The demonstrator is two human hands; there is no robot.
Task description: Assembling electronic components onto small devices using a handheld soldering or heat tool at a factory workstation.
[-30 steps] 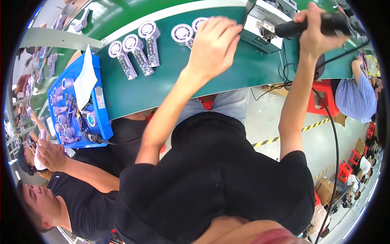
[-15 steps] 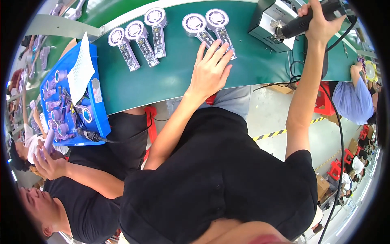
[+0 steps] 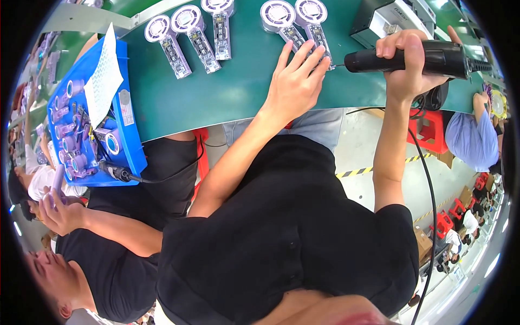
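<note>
My right hand (image 3: pixel 409 70) grips a black electric screwdriver (image 3: pixel 444 58), held nearly level with its thin bit pointing left. The tip is at the handle end of a light purple handheld fan (image 3: pixel 312 12); whether it touches a screw is too small to tell. My left hand (image 3: pixel 295 89) has its fingers stretched out over the handles of that fan and a second handheld fan (image 3: pixel 279 15) beside it. Both fans lie with circuit boards showing in their opened handles. Three similar fans (image 3: pixel 187 19) lie further left on the green table (image 3: pixel 216 92).
A box-shaped screw feeder (image 3: pixel 379 24) stands at the back right. At the left, a blue bin (image 3: pixel 132 141) holds several fan parts and a paper sheet (image 3: pixel 105 81). A black cable (image 3: pixel 428 189) hangs down on my right. A co-worker (image 3: pixel 108 265) sits at my left.
My right hand has brought the screwdriver from the screw feeder down and left to the fan's handle end. My left hand stays on the two fans; the view has shifted slightly.
</note>
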